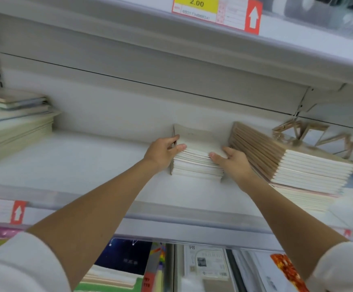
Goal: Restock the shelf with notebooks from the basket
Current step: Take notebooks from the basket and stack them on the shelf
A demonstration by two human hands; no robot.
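— Since the stack of notebooks [196, 159] is clasped from both sides in the head view, can a reason be given?

— It is judged that the pile is being squared while it is set on the shelf [87, 165]. The left hand [164, 151] is wrapped round the stack's left edge, with the thumb laid on the top cover. The right hand [232, 163] is closed over the near right corner, thumb on top. Nothing else is held by either.

— And why is it placed just there?

— A bare stretch of shelf is seen to its left, and a brown-covered stack [276, 152] is leaned just beside it on the right. The spot is probably chosen so that like goods are kept in a row, close to the neighbour. The stack is set well back on the board.

— What cannot be made out?

— The basket is not shown at all, so how many notebooks are left cannot be told. The stack's underside is hidden, so it cannot be said whether it is rested flat or held slightly above the shelf. The right hand's far fingertips are hidden between the two stacks. Everything is blurred: no print on the covers can be read, and the wooden frames [310, 135] at the far right are only guessed at. A pale pile [13, 123] is cut off by the left edge, and only "2.00" can be read on the price label [194, 6] above.
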